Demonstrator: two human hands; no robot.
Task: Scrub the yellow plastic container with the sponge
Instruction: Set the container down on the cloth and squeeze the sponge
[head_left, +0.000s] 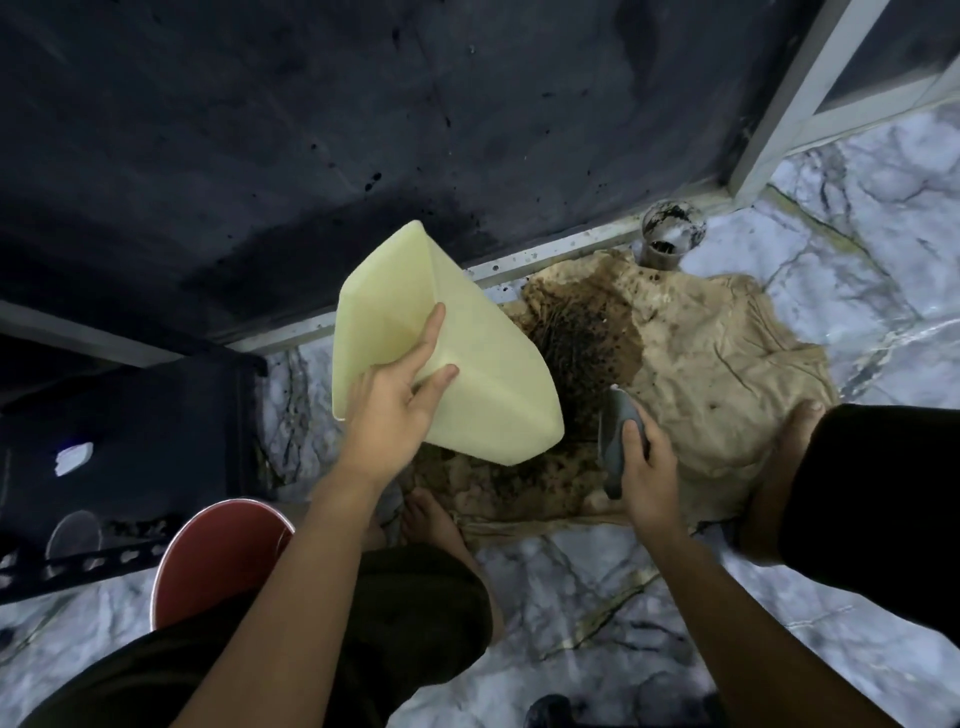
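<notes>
Both forearms reach down over my knees. Fingers of my left hand (400, 400) spread and curl over the rim of the yellow plastic container (441, 353), holding it tilted above the stained cloth (717, 364). Fingers of my right hand (644, 462) wrap the grey sponge (621, 415) just beside the container. A red bucket (218, 556) stands on the marble floor (597, 597).

no readable text, labels, brands or numbers on anything in view
</notes>
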